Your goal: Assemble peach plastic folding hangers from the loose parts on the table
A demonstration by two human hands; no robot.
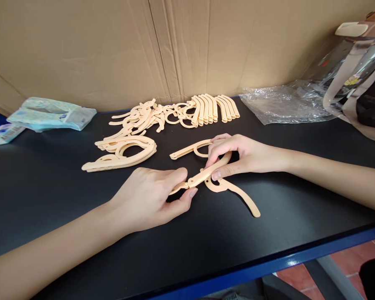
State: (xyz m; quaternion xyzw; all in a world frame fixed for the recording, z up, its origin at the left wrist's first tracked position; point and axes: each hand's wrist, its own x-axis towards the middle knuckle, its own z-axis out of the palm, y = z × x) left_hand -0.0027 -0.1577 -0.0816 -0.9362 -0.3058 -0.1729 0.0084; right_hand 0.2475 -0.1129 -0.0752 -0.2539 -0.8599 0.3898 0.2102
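Note:
In the head view, my right hand (pixel 245 154) grips a peach plastic hanger arm (pixel 201 176) between thumb and fingers. My left hand (pixel 146 198) pinches a thin curved hanger piece (pixel 178 189) that meets the arm's lower left end. Most of that thin piece is hidden by my fingers. Under the right hand lies a hook piece with a curved arm (pixel 242 196) on the black table. Just behind the right hand's fingers is another straight-ended hanger arm (pixel 187 150) with a ring part, partly covered.
A stack of folded hangers (pixel 134 160) lies left of centre. Behind it are a loose heap of hook pieces (pixel 143 116) and neat rows of hanger arms (pixel 206 109). A tissue pack (pixel 46 121), clear plastic bag (pixel 281 104) and strapped transparent bottle (pixel 359 58) stand around the back.

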